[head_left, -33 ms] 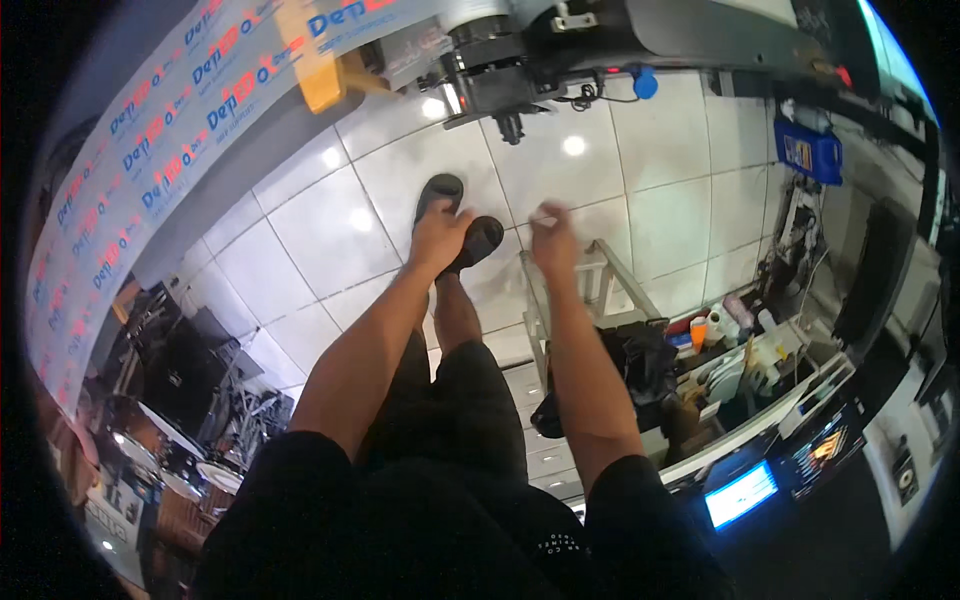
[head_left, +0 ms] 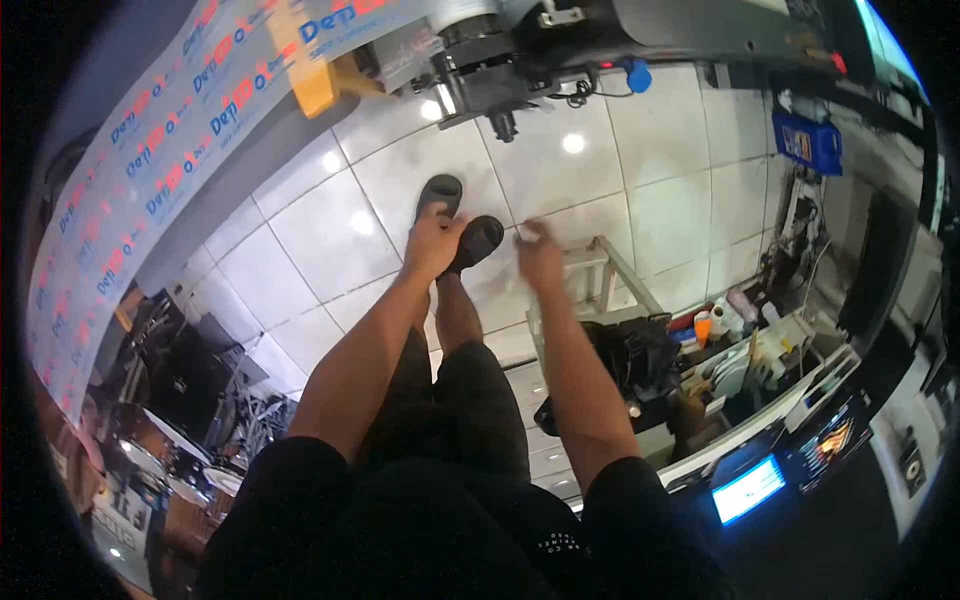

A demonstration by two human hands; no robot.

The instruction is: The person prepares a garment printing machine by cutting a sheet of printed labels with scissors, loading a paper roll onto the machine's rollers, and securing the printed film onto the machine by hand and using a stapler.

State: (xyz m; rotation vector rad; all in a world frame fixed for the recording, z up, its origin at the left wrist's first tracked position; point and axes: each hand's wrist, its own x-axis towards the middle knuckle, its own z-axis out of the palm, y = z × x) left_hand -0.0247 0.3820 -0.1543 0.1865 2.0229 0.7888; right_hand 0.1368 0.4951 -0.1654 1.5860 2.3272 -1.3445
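My left hand (head_left: 434, 246) is held out above my feet, fingers curled and pressed together. Whatever it may be pinching is hidden or too small to name. To its right, my right hand (head_left: 541, 258) is also closed, with the fingertips bent in and slightly blurred; anything between them cannot be made out. The two hands are apart, over the white tiled floor (head_left: 560, 185). Below them in the picture are black slippers (head_left: 481, 238) on my feet. A pale metal frame (head_left: 622, 272), like a stool or stand, is beside my right forearm.
A long printed sheet (head_left: 150, 165) hangs along the left, with a yellow part (head_left: 315, 90) near its top. Black machinery (head_left: 485, 85) juts in at the far side. At right are a blue jug (head_left: 808, 143), a cluttered cart (head_left: 740, 375) and a lit screen (head_left: 748, 490).
My right hand has shifted a little left and nearer to me, toward my left hand. The left hand has hardly moved. The view has tilted very slightly.
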